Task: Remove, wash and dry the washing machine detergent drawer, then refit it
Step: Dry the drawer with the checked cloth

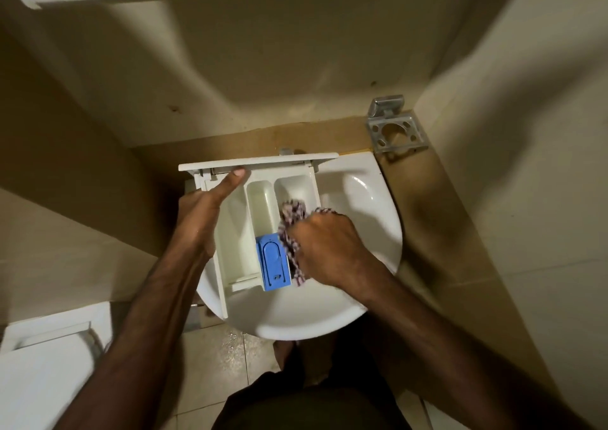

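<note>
White plastic fills the middle of the view: the detergent drawer [263, 219] lies across the sink [378, 232], its front panel toward the wall and its rear end reaching out over the near rim. On its left side the left hand [200, 219] grips the drawer's long wall, fingers wrapped out of sight beneath it while the thumb stretches forward to press against the back of the front panel. Further right, the blue siphon insert [273, 261] sits in the rear of the middle compartment, and just beside it the right hand [324, 245] is curled tight around a bunched checked cloth [292, 219], pushing it into the right-hand compartment. This looks like the drying stage, with washing done and refitting yet to come. To do it well, the cloth should probably be worked into the rounded corners and along the dividers, and the drawer tipped so that trapped water drains toward the basin; the steadying grip on the left matters, since the drawer overhangs the rim and could tilt off. The blue insert blocks the cloth from the channel beneath it, so moisture may stay there unless it is lifted out. Around this, a toilet [42, 363] stands low on the left, a metal holder [396, 130] is fixed to the wall at the upper right, and the floor tiles [227, 357] below the sink appear speckled, possibly wet.
</note>
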Tool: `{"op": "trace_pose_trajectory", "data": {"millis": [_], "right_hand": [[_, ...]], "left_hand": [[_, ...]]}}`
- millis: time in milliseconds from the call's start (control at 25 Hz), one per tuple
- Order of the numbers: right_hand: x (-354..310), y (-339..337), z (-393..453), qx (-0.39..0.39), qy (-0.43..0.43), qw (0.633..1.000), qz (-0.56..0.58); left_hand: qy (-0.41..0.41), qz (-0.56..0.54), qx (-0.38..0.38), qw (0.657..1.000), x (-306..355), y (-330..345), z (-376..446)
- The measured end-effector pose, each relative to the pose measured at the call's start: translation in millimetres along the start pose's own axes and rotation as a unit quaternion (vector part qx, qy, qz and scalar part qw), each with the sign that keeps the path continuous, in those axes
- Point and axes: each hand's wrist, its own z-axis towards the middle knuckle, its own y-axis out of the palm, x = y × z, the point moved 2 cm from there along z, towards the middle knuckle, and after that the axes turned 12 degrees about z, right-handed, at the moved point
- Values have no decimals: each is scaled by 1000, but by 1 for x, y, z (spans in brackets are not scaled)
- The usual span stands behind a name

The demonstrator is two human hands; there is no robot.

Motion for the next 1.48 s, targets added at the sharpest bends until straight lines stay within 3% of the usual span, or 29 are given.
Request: {"op": "trace_pose_trajectory", "data": {"millis": [80,160,320,400,440,520,600,640,720,840,880,920,1040,1080,1160,1280,1360,1440,1480], "right_hand": [[2,4,-13,-78,-2,997,2],[2,5,-10,-57,6,998,-7],[-7,1,22,164,54,985,13],[-9,1,23,218,51,974,21],[-8,5,16,196,39,979,42],[-5,11,-3,71,32,992,100],[0,18,-27,-45,33,993,106],[2,19,-32,-63,42,993,88],[0,12,-22,-10,71,996,47],[-8,-4,8,197,96,974,53],[-8,-7,12,216,113,966,86],[-5,-8,10,189,121,967,124],[3,5,-19,-24,110,969,219],[7,6,-25,-57,110,968,219],[10,-1,-10,9,124,979,161],[-4,-8,10,205,142,962,110],[-5,8,2,174,121,966,150],[10,20,-16,44,123,963,234],[19,19,-24,15,129,951,280]], "left_hand": [[7,3,-4,1000,-1,0,1],[-3,5,-8,1000,-3,2,-1],[-29,8,-27,999,-3,6,-4],[-17,12,-24,999,1,7,-5],[-7,14,-22,1000,2,6,-4],[2,20,-6,1000,1,2,-4],[-3,21,-12,1000,-4,4,-7],[-12,20,-18,1000,-7,8,-8],[-41,11,-12,999,-12,14,-13],[-56,6,-24,998,-13,21,-16],[-46,8,-21,999,-9,20,-16],[-32,9,-9,999,-6,18,-13],[-14,15,19,1000,2,8,-5],[-21,19,20,999,0,8,-5],[-46,23,13,999,-9,14,-8],[-56,16,-10,998,-12,25,-13],[-26,11,5,1000,-6,22,-10],[-15,7,24,1000,-4,14,-5],[-20,3,21,1000,-6,12,-6]]}}
